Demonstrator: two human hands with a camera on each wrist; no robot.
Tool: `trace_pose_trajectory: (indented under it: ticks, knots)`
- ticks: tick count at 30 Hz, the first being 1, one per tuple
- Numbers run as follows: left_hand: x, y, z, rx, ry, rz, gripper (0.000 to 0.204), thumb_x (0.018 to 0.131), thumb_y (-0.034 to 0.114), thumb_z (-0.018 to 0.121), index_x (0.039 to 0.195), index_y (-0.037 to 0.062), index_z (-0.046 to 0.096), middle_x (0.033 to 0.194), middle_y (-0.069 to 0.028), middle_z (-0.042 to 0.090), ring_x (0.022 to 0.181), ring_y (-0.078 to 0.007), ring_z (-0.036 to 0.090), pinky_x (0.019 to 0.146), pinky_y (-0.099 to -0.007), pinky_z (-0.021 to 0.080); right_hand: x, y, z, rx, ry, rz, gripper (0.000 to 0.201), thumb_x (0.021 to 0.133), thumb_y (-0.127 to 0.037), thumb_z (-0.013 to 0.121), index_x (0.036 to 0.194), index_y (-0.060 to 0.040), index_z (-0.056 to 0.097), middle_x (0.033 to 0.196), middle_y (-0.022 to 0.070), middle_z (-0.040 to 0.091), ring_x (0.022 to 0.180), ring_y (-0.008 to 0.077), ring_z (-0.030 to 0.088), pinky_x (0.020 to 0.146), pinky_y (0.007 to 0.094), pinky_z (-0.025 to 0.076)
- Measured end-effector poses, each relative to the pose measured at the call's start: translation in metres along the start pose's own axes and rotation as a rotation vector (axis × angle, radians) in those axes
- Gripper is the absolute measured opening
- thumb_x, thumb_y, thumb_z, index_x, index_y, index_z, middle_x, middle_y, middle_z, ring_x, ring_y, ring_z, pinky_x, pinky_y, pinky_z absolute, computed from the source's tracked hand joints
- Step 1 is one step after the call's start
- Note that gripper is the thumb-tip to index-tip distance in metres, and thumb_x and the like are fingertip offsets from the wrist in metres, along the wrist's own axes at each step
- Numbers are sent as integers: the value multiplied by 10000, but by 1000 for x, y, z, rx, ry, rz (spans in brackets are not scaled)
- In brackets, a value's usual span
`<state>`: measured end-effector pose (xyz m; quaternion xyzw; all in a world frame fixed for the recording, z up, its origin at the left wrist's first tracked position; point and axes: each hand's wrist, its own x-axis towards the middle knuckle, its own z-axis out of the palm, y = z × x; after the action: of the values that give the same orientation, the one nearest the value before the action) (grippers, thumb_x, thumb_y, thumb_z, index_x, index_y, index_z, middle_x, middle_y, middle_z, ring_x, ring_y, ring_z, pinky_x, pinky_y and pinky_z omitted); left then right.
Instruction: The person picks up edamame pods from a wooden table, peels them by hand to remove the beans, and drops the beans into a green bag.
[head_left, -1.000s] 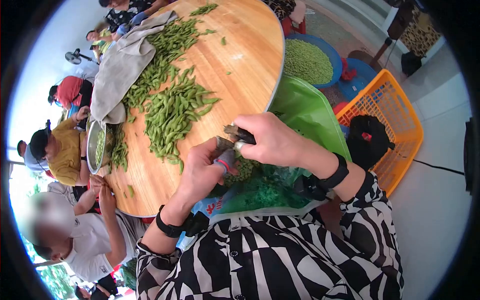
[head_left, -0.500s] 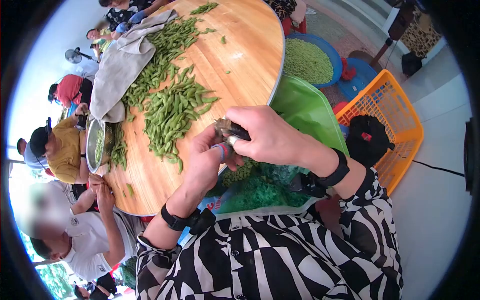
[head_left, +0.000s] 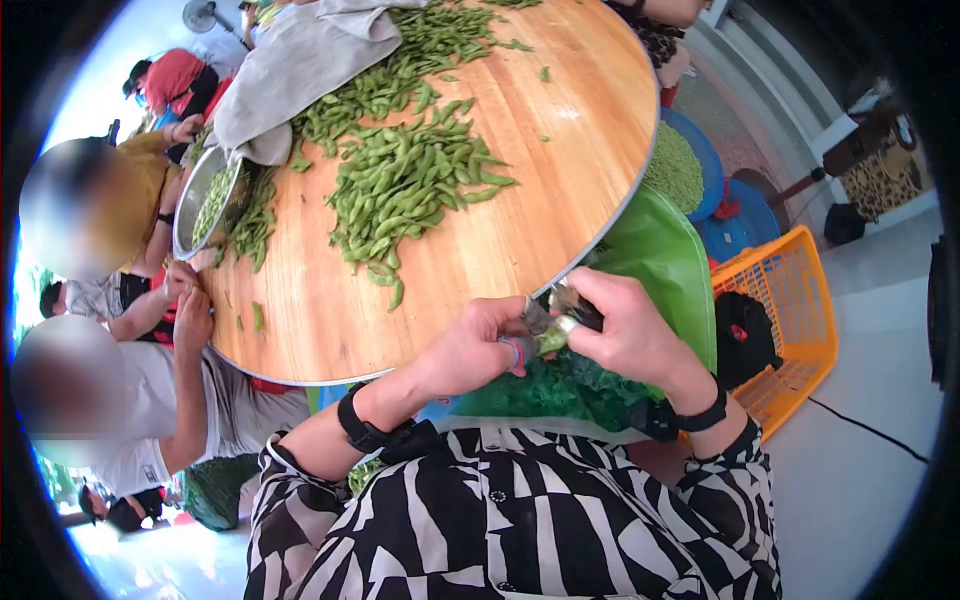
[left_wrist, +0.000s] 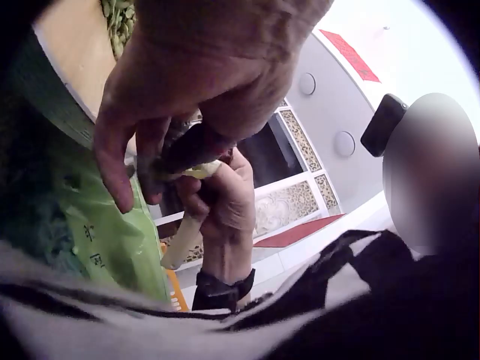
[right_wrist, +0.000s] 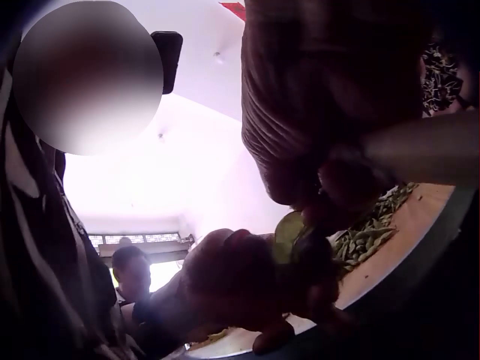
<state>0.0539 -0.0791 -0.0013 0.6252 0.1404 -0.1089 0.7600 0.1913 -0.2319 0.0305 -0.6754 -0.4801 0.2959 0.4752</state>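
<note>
In the head view both hands meet just off the table's near edge, over an open bag. My left hand [head_left: 470, 350], with grey wraps on the thumb and a finger, pinches one end of a green soybean pod [head_left: 553, 338]. My right hand [head_left: 635, 330] pinches the pod's other end; something dark shows at its fingers. In the left wrist view the pod [left_wrist: 199, 171] appears pale between the fingertips. The right wrist view is dark, with the green pod [right_wrist: 289, 232] between both hands. A heap of soybean pods [head_left: 410, 190] lies on the table beyond.
A round wooden table [head_left: 560, 200] fills the middle. Below the hands hangs a green bag [head_left: 670, 270] with dark green mesh [head_left: 530, 385] beside it. An orange crate [head_left: 815, 330] and a blue basin [head_left: 710, 150] of beans stand right. A metal bowl [head_left: 185, 215], grey cloth [head_left: 300, 80] and seated people are left.
The head view has shifted, so the table sits further right and the people at left are closer. My hands have drawn slightly apart, exposing the green pod between them.
</note>
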Motion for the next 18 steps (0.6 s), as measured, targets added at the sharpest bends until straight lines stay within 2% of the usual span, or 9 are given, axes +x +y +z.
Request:
trace_pose_trajectory:
  ticks: [2,3,8,10,12,14,15,17,18]
  knots:
    - [-5,-3,-6,3,14,-2,351,803,-77,497,1131,-1,593,914,-59,649,754,-88,578,655,-245,505,-2,5,7,-131,14,-49,138,729,-15,578,853,15,526,692,159,530,632,287,574,585,373,441]
    - [-7,-3,-8,47,34,15,339,811,-78,492,1124,0,598,913,-54,650,760,-92,584,650,-243,501,-2,8,9,-72,29,-1,168,709,-7,584,877,7,571,680,65,518,601,133,483,565,283,394]
    - [-42,21,-25,19,151,-103,315,777,-107,472,1032,-16,634,913,-72,655,786,-148,611,675,-265,497,2,11,10,-94,98,14,156,730,6,575,885,9,585,705,48,565,630,101,508,587,255,413]
    - [-66,8,-52,496,266,410,330,723,-130,466,969,-25,660,929,-101,647,861,-178,622,709,-298,503,0,7,9,-50,26,119,144,748,-43,611,879,8,582,671,131,546,581,220,534,574,326,430]
    - [-97,10,-63,737,630,293,269,682,-113,493,866,-21,667,914,-122,634,847,-254,627,743,-335,488,-1,8,12,-50,-1,135,149,760,-61,630,888,5,591,663,122,557,571,196,533,566,315,424]
    - [-123,5,-91,1127,838,191,229,697,-85,526,881,-10,640,888,-145,614,881,-337,605,739,-401,486,4,9,19,-44,-44,123,157,772,-79,649,897,2,599,655,112,567,561,171,532,557,304,419]
    - [-132,2,-101,1132,872,181,229,697,-85,526,881,-10,640,888,-145,614,881,-337,605,739,-401,486,6,10,22,-21,-22,128,160,780,-95,660,895,2,603,656,109,576,558,161,532,553,301,416]
    - [-142,-3,-115,1622,1026,105,225,699,-56,560,908,-1,623,885,-164,606,866,-366,583,743,-413,486,10,17,26,-21,-4,83,147,830,-105,639,925,2,606,677,84,620,551,113,541,505,265,402]
    - [-142,-5,-120,1621,1053,92,225,699,-56,560,908,-1,623,885,-164,606,866,-366,583,743,-413,486,13,12,28,-23,-23,65,147,830,-105,639,925,2,606,677,84,620,551,113,541,505,265,402]
